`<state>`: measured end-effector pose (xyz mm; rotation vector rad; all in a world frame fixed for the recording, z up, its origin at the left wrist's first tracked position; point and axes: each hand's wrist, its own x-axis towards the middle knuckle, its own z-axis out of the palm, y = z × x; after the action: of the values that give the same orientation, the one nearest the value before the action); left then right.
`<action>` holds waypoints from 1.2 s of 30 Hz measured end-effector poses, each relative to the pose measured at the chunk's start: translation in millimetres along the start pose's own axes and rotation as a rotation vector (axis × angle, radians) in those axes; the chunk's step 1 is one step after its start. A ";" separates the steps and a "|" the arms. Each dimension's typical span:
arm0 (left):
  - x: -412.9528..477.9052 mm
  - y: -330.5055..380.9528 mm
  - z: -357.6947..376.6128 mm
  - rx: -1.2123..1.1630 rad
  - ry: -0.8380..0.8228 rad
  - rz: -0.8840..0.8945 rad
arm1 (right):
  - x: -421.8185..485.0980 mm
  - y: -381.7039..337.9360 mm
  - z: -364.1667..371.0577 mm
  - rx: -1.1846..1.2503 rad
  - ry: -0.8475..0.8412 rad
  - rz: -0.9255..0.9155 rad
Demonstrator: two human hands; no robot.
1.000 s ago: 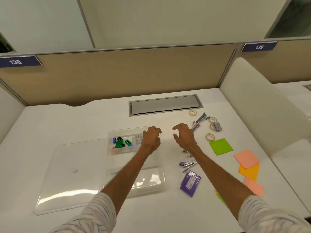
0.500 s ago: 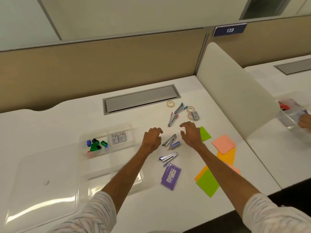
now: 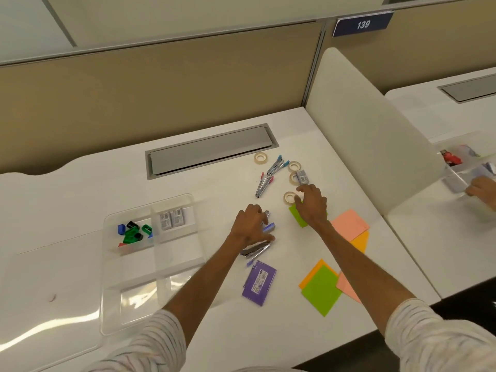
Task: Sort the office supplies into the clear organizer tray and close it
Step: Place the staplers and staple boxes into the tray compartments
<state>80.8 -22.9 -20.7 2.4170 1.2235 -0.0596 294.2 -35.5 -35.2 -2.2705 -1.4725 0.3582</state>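
Blue metal stapler [image 3: 269, 227] in left hand [image 3: 249, 226], fingers curled round it; right hand [image 3: 312, 208] loosely bent, empty, over green sticky note [image 3: 298, 219] beside beige tape roll [image 3: 289, 197].

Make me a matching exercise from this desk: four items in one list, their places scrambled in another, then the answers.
Items
1. purple flat box with white label
2. green, blue and black plastic sharpeners
3. two small grey staple boxes
4. nearest beige tape roll

Places
A. on the desk by the right hand
B. far-left compartment of the clear plastic organizer tray
C. on the desk beside the left forearm
D. tray compartment just right of the sharpeners

Pairs: 1-C, 2-B, 3-D, 4-A
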 end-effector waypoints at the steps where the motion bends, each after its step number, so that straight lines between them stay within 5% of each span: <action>1: 0.6 1.3 4.1 0.013 0.023 0.012 | 4.4 1.5 0.0 0.005 0.009 0.012; 20: 3.7 -15.3 -0.8 -0.604 0.311 -0.265 | 71.2 -4.4 11.2 0.037 -0.011 0.286; 28: -16.7 -37.2 -9.9 -0.586 0.416 -0.329 | 52.4 -32.2 10.6 -0.009 0.063 0.144; 36: -52.4 -43.0 -34.5 -0.579 0.537 -0.433 | 10.8 -85.3 18.1 0.235 0.026 -0.068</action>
<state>10.1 -26.8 7.2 1.6780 1.6867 0.7514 222.0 8.6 -11.1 -2.0286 -1.4102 0.4542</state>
